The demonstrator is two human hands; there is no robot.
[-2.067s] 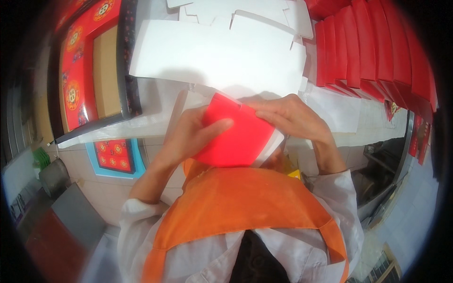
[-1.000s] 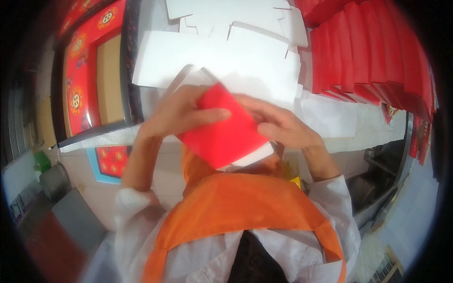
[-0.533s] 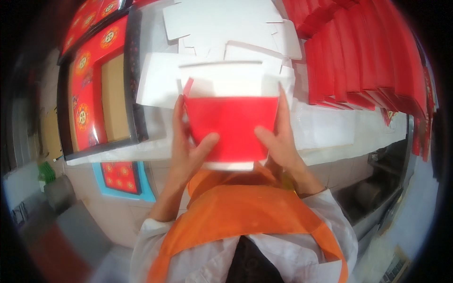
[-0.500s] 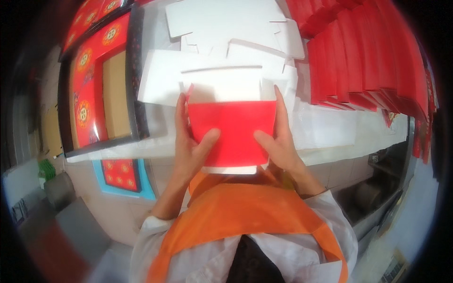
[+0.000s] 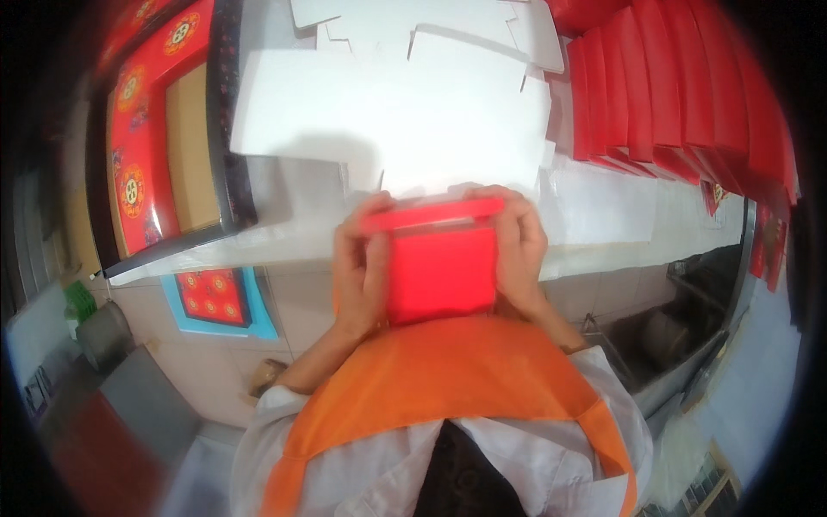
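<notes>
The orange apron (image 5: 448,370) is closest, worn over a white shirt (image 5: 345,470). A dark bit of cloth (image 5: 465,482) shows at the neck.

Just past the apron is the red box (image 5: 442,277). Two hands hold it up, right in the middle. The left hand (image 5: 366,258) has its grip closed on the left side, with the thumb on the near part and bent fingers up by the top. The right hand (image 5: 519,254) has its grip closed on the right side in much the same way. A thin red strip (image 5: 435,214) goes across the far end of the box, and a pale gap shows under it. I can't tell if the box touches the apron.

Behind the hands is the tabletop (image 5: 594,211), with a white cover. On its left is a big red tray (image 5: 142,202) with black edges, round yellow pictures and a plain brown part inside. In the middle, big white card sheets (image 5: 388,103) lie on top of each other. On the right, lots of red boxes (image 5: 663,95) stand close together in a row.

Far down, a blue sheet (image 5: 263,319) and a red patterned panel (image 5: 211,297) show against the tiled floor (image 5: 301,314).
</notes>
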